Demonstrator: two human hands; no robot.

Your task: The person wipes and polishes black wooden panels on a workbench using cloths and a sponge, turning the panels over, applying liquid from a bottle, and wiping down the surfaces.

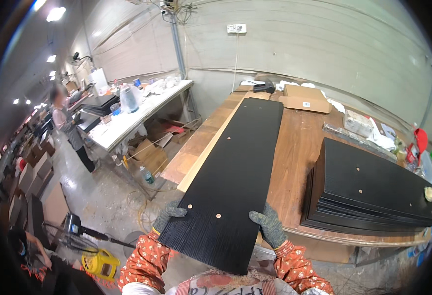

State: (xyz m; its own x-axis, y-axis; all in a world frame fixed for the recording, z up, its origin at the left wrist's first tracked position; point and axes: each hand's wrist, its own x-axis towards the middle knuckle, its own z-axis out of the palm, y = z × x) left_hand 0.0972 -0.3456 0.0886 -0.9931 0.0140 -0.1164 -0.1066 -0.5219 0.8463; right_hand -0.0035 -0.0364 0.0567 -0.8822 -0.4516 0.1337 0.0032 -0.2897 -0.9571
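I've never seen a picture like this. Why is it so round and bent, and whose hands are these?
There is no robot here, just a person wearing a camera on their head. Its very wide lens looks down and bends straight edges toward the rim. The gloved left hand and right hand are the wearer's own; they grip opposite edges of a long black board, near its closer end. The board reaches over a brown wooden table. To the right lies a stack of black boards; farther back is a cardboard box. At left, another person stands by a white table.
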